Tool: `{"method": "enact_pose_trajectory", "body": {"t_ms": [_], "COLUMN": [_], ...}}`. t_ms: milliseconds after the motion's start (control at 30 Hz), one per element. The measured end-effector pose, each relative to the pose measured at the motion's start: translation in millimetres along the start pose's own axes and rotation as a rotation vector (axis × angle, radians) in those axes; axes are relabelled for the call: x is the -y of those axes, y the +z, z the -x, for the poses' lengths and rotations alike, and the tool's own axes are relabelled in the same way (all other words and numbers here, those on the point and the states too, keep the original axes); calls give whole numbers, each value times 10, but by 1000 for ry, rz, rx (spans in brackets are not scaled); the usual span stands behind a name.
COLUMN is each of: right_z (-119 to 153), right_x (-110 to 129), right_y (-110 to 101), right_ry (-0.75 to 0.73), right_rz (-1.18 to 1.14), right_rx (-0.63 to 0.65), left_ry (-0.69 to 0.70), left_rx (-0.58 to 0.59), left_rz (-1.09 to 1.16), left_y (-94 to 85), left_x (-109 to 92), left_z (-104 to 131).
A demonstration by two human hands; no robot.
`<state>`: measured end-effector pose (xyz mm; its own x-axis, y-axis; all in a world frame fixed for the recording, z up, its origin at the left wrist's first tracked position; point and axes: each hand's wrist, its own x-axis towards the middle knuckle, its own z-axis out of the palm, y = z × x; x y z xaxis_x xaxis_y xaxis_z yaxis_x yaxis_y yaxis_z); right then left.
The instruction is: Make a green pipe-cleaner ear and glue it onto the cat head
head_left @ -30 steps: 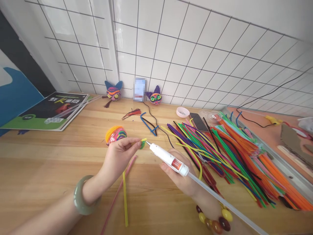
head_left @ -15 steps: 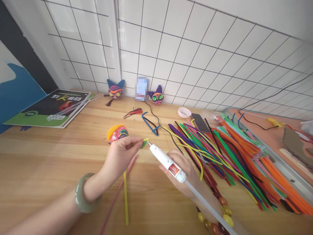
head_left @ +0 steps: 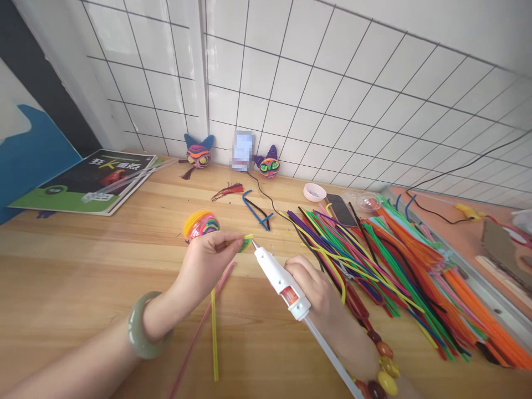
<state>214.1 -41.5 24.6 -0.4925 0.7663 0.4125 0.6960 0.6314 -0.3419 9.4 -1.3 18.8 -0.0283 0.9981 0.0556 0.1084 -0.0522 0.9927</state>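
My left hand (head_left: pixel 211 257) pinches a small yellow and green piece (head_left: pixel 246 241) between thumb and fingertips. My right hand (head_left: pixel 313 285) is wrapped round a white glue gun (head_left: pixel 277 275), whose metal tip is right beside that piece; a clear glue stick (head_left: pixel 330 352) sticks out of its back end. Behind my left hand sits a round ornament (head_left: pixel 201 224) with an orange top and coloured swirls, partly hidden. Yellow stems (head_left: pixel 215 338) and a pink stem (head_left: pixel 195 338) lie below my left wrist.
Many coloured pipe cleaners (head_left: pixel 353 249) spread over the right side, near a phone (head_left: pixel 341 210) and a pink bowl (head_left: pixel 315 192). Two cat-like ornaments (head_left: pixel 198 152) and a lit screen (head_left: pixel 243 151) stand by the wall. A book (head_left: pixel 83 183) lies at left.
The back of the glue gun has swung slightly left and down, making it steeper, as my right hand shifted. The view has moved a little. My left hand keeps its pinch.
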Motion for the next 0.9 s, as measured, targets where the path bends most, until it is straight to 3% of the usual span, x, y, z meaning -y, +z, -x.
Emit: {"method": "enact_pose_trajectory", "body": {"t_ms": [400,700,900], "right_z": [0,19,-3], "right_x": [-13,-107,-230], "right_y": [-30,-35,44], "right_ry": [34,73,222], "right_rz": [0,36,211], "right_rx": [44,-28,171], "left_ry": [-50,-110,-230], "left_rx": [-22,7,61], "left_rz": [45,73,309], "left_y": [15,-20,-43], "left_x": [-78,-81,-6], "left_z": [-6,-30,-79]}}
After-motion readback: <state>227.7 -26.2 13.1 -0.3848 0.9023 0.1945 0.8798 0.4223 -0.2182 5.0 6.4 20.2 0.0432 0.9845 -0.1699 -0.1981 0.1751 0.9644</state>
